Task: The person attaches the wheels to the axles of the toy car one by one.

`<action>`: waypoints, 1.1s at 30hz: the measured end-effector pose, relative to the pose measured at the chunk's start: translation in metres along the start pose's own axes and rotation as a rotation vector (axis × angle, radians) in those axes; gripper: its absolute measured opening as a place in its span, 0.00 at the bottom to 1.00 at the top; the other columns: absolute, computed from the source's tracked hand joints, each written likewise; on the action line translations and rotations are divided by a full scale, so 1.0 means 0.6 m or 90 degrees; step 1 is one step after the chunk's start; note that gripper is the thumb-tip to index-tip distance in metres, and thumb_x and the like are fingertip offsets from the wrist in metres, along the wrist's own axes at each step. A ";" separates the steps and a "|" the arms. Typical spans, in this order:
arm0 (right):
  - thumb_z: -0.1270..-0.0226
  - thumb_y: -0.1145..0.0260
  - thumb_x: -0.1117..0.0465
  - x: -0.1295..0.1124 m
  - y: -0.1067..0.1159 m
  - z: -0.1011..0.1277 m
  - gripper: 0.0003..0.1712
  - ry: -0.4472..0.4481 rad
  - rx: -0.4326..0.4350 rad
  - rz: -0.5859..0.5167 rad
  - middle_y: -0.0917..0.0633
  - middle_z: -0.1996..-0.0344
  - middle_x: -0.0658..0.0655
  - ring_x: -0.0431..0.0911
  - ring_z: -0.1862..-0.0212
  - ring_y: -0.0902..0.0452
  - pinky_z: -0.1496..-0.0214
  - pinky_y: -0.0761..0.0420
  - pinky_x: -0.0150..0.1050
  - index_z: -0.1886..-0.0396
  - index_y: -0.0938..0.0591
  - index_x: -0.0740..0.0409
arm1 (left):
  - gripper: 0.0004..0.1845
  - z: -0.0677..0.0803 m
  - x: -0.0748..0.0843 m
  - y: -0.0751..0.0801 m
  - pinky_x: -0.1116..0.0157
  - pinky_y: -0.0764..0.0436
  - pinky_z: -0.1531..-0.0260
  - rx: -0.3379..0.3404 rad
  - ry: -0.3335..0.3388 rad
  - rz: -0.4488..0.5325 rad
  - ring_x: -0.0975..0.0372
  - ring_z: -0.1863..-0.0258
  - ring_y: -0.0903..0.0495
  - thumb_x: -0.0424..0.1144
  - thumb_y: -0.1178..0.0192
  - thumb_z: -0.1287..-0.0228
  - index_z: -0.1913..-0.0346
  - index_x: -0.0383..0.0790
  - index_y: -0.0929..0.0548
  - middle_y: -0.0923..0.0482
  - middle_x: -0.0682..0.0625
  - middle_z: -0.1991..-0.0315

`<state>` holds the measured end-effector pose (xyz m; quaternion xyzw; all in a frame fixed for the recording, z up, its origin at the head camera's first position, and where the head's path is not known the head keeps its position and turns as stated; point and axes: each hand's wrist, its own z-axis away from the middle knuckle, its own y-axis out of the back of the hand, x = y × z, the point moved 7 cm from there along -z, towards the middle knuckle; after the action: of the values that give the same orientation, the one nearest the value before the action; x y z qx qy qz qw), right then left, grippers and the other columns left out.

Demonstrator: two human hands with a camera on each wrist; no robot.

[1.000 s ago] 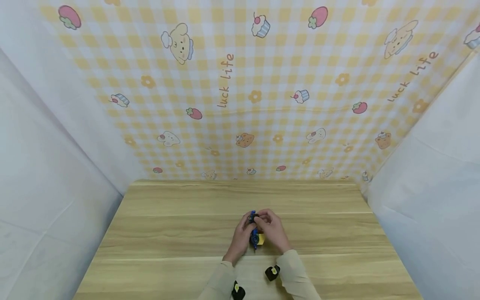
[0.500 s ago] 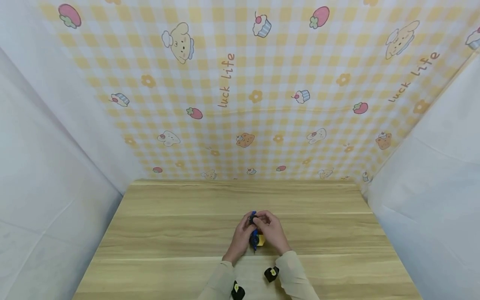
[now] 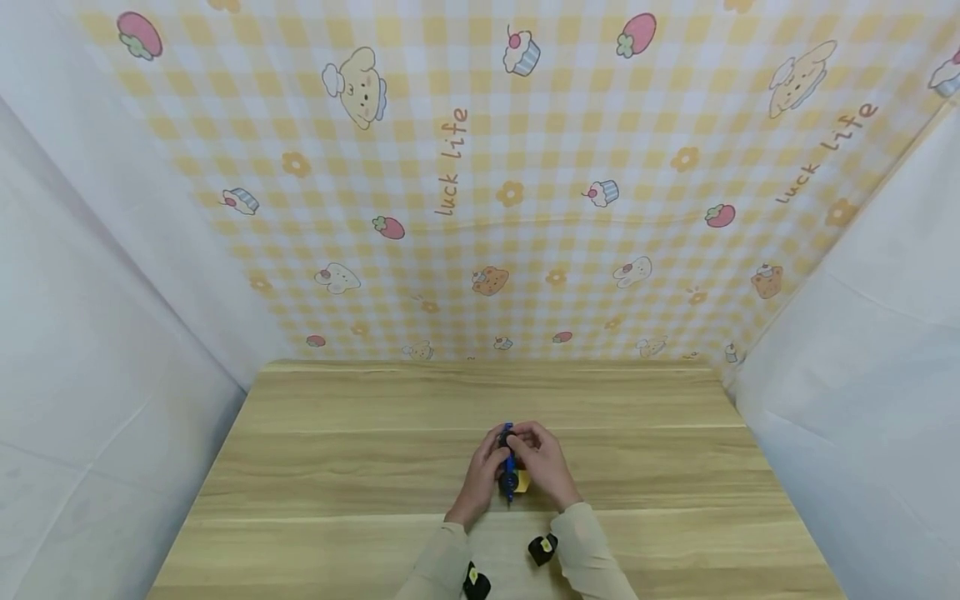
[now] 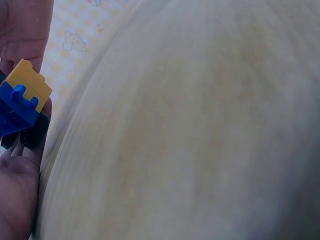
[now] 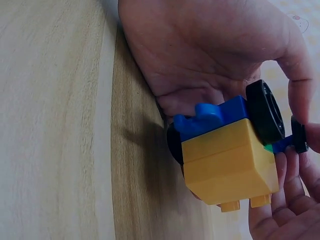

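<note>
Both hands are closed around one small toy at the near middle of the wooden table [image 3: 337,467]. The left hand [image 3: 483,471] is curled round the toy block car [image 3: 511,468] from 9 o'clock, and the right hand [image 3: 546,467] is wrapped over it from 3 o'clock; the toy is held between them just above the tabletop, though whether it touches the wood cannot be told.

In the right wrist view the toy is seen as a yellow block [image 5: 230,167] under a blue chassis piece [image 5: 212,117], with a black wheel [image 5: 265,112] seated at the 2 o'clock corner. A smaller dark peg on a blue stem [image 5: 299,135] is pinched by the right fingertips [image 5: 312,137] at 3 o'clock — it appears to be an axle or hub piece, but its exact form is too small to tell. The left wrist view shows the yellow and blue parts at 9 o'clock, cradled against the palm.

The step in hand is judged to be the fitting of this small piece onto the wheel side of the car. A steady hold by the left hand is called for next, and the peg must be lined up squarely with its socket before any push is given — a tilted entry would likely jam or pop the wheel off.
</note>
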<state>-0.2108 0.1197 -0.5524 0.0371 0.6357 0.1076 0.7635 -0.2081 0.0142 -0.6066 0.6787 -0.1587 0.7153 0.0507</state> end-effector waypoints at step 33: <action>0.29 0.57 0.49 0.052 -0.030 -0.007 0.28 0.058 -0.079 -0.081 0.38 0.35 0.59 0.54 0.35 0.42 0.37 0.39 0.50 0.34 0.41 0.56 | 0.19 0.006 0.031 -0.003 0.61 0.30 0.50 0.064 0.030 -0.137 0.59 0.50 0.28 0.50 0.63 0.30 0.42 0.49 0.34 0.28 0.50 0.46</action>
<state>-0.2075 0.1086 -0.5867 -0.0555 0.6630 0.0995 0.7399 -0.2054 0.0120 -0.5878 0.6763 -0.0475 0.7288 0.0966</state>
